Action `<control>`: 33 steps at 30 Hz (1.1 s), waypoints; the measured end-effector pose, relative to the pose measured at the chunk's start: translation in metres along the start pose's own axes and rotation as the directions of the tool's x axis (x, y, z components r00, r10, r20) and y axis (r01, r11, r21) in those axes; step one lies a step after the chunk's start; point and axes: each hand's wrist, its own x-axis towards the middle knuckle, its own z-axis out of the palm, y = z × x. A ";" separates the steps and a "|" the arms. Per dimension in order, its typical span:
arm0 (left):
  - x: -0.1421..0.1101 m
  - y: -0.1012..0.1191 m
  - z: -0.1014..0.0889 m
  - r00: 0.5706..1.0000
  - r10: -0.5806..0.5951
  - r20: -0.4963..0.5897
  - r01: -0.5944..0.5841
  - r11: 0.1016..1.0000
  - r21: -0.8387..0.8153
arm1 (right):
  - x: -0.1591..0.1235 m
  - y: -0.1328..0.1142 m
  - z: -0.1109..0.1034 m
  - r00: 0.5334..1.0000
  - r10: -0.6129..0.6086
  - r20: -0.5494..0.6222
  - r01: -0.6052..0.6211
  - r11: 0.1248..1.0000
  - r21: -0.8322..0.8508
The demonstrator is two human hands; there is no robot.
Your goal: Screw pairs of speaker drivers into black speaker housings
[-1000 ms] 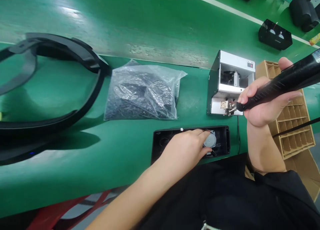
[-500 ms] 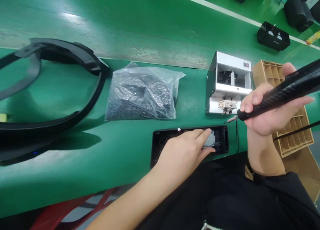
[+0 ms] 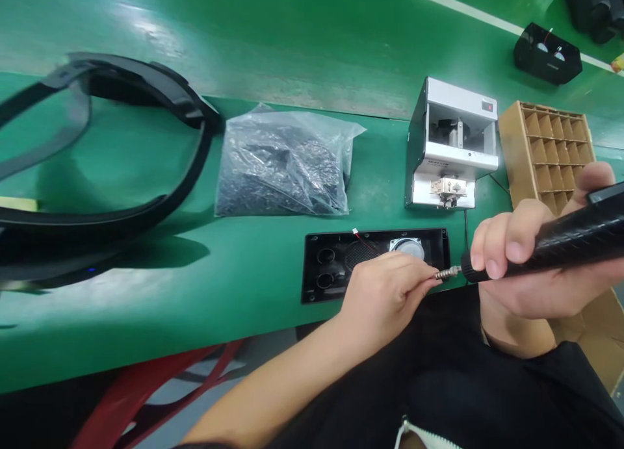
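On the green workbench [image 3: 253, 299], your right hand [image 3: 526, 267] was wrapped around the black electric screwdriver [image 3: 565, 241], its fingers curled over the barrel. Your left hand [image 3: 385, 296] had its fingers pressed together, and their tips [image 3: 423, 281] came up just beside the ribbed steel tip [image 3: 446, 274] of the screwdriver. You could not tell from this view whether they pinched it or anything small on it.

The black speaker housing [image 3: 326, 267] lay open side up just below the screwdriver, with your left hand over its near edge. Inside it sat a round speaker driver [image 3: 407, 246], with a thin red wire [image 3: 363, 240] beside it.

Farther along the bench stood a silver screw feeder [image 3: 451, 143], with a cardboard divider tray [image 3: 546, 150] to its right. A clear plastic bag of small black parts [image 3: 283, 166] lay to its left, and a pair of black-framed goggles [image 3: 146, 91] lay farther left still.
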 end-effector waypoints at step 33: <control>0.010 -0.008 -0.021 0.862 -0.303 0.406 0.033 0.834 0.551 | -0.026 0.048 -0.030 0.960 -0.227 0.165 0.255 0.952 -0.170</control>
